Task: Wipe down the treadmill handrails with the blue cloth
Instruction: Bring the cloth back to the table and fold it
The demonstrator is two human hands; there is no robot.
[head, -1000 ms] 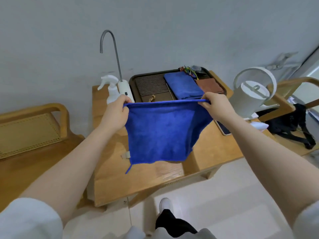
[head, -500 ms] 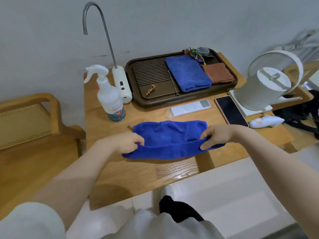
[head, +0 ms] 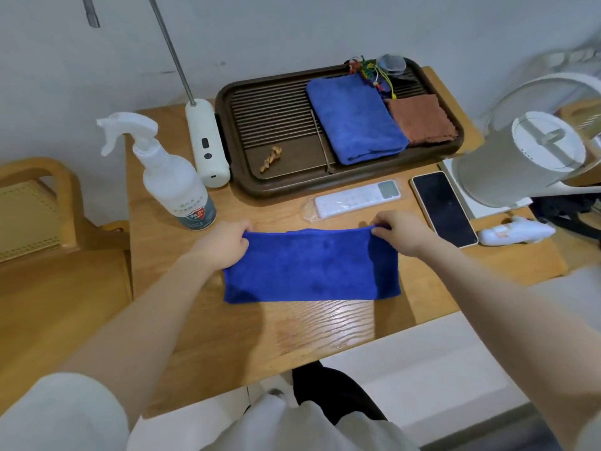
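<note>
Table point(head: 201, 336): bare wood along near edge. Tray point(head: 240, 177) at far edge. Blue cloth point(head: 310, 268) flat mid-table, folded. Left hand point(head: 221, 244), right hand point(head: 401, 232) pinch its far corners. Bottle point(head: 172, 187) near left edge, phone point(head: 444, 208) right.

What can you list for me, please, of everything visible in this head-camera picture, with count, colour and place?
blue cloth: 1, blue, flat on the table's front, folded.
table: 1, light wood, centre.
spray bottle: 1, white, table's left.
water dispenser: 1, cream with metal spout, left of tray.
tray: 1, dark brown, table's back.
folded blue towel: 1, blue, in tray.
brown cloth: 1, brown, tray's right end.
remote: 1, white, in front of tray.
phone: 1, dark screen, right of remote.
kettle: 1, white, table's right.
chair: 1, wooden, far left.
left hand: 1, pinching cloth's far left corner.
right hand: 1, pinching cloth's far right corner.
</note>
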